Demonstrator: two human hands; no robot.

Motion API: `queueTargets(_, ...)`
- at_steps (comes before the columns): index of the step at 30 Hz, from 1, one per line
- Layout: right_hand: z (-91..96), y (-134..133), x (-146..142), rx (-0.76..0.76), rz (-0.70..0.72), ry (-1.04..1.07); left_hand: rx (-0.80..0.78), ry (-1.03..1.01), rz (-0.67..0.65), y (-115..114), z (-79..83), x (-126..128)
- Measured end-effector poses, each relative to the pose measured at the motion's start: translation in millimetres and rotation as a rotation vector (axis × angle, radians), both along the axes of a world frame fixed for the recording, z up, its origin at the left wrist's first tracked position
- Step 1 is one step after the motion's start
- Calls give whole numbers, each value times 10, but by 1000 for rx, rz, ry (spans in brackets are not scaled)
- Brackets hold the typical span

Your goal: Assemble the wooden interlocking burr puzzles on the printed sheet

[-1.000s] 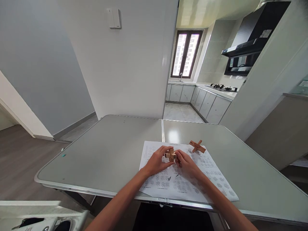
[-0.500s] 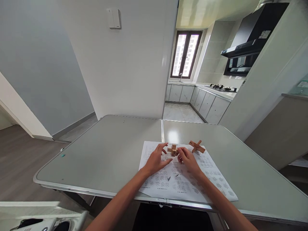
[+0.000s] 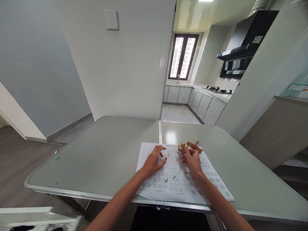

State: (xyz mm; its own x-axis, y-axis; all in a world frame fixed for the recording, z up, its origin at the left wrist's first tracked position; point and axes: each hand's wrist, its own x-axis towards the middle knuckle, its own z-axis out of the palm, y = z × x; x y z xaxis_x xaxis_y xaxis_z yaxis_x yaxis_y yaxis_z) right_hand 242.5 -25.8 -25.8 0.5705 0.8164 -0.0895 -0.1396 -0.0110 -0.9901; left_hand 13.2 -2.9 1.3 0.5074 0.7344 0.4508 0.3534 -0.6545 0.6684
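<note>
A small wooden burr puzzle (image 3: 183, 148) sits on a printed instruction sheet (image 3: 178, 179) on the grey table (image 3: 101, 154). My right hand (image 3: 192, 160) has its fingertips on this puzzle from the near side. Right behind it lies a second wooden cross-shaped piece (image 3: 194, 146), touching or nearly touching the first. My left hand (image 3: 153, 160) hovers over the sheet's left part with fingers spread and nothing in it, a short way left of the puzzle.
The table has a metal rim and a seam (image 3: 159, 131) down its middle. A white wall with a light switch (image 3: 111, 20) stands behind it. To the right a kitchen opens, with cabinets (image 3: 197, 99), a stove and a range hood (image 3: 243, 48).
My right hand has pushed the small wooden puzzle away and to the right, up against the cross-shaped piece. My left hand has let go of it and spread open. The view has shifted slightly.
</note>
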Motion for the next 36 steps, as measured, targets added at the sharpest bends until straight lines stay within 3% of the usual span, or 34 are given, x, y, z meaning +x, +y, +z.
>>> queueTargets(4, 24, -26, -27, -7, 40, -154, -6, 8, -19, 2, 6, -10)
queueTargets(11, 108, -141, -204, 196, 321, -664, -21, 37, -42, -19, 59, -9)
queueTargets(16, 114, -213, -295, 222, 562, -960, -38, 88, -75, -58, 99, -20)
queueTargets(36, 126, -225, -291, 239, 568, -1000, -38, 137, -57, -70, 104, -25)
